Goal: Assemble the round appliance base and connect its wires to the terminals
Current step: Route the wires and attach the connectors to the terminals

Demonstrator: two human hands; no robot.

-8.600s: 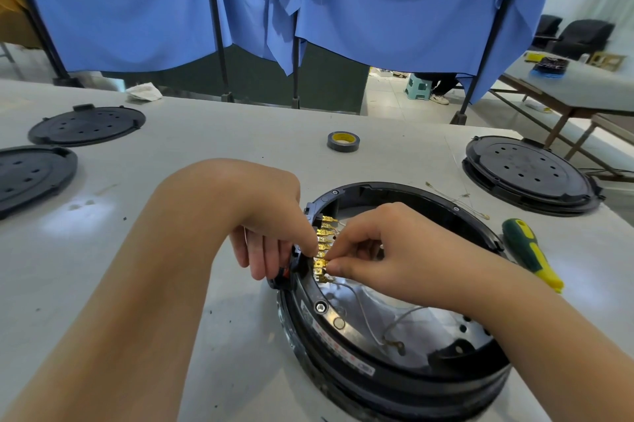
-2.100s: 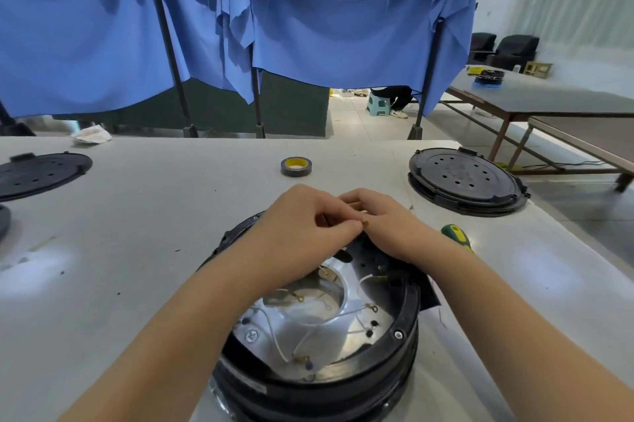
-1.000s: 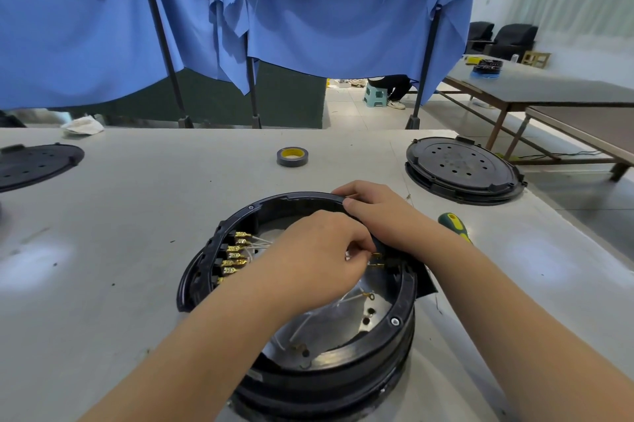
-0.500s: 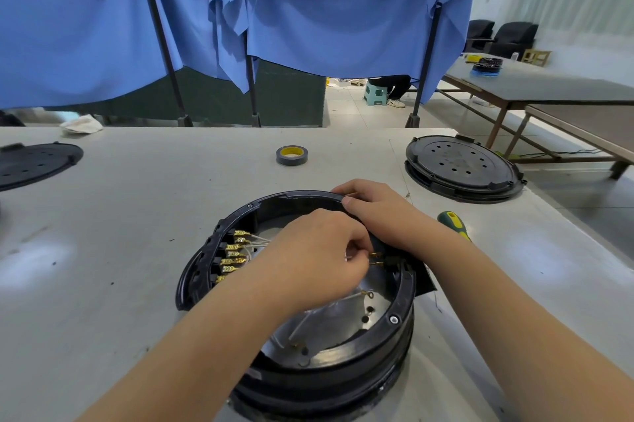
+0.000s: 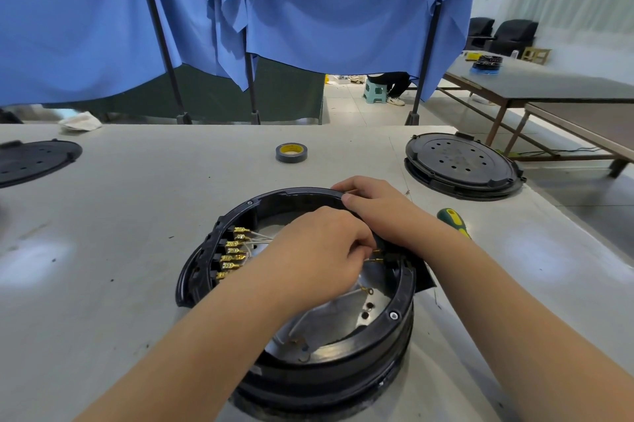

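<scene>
Working inside the round appliance base (image 5: 308, 353), both hands are found at its right inner wall. The base sits on the desk (image 5: 120, 215), nearest the wearer, with its metal floor plate exposed. The left hand (image 5: 319, 253) is reached across the opening, its fingers (image 5: 360, 245) curled together toward the right wall; a small brass connector (image 5: 377, 260) shows just beyond the fingertips, but whether it is actually pinched cannot be told, as the grip is hidden under the knuckles. The right hand (image 5: 384, 212) is laid over the far right rim, fingers bent around the black edge, apparently steadying it.

A row of brass terminals (image 5: 233, 255) is seen on the left inner wall, with white wires (image 5: 260, 238) already attached. The connector under work lies on the opposite side, immediately to the right of the left fingertips, its long axis roughly horizontal and pointed at the right wall. The left hand is judged the nearer and the working hand. A loose ring lug (image 5: 368, 291) lies on the plate just below, unconnected.

The coming move is judged to call for a short push to the right, along the connector's own axis; a skewed push could bend the tab.

A screwdriver (image 5: 453, 221), a tape roll (image 5: 291, 152) and a black cover (image 5: 461, 164) are noted on the desk, well apart from the work.
</scene>
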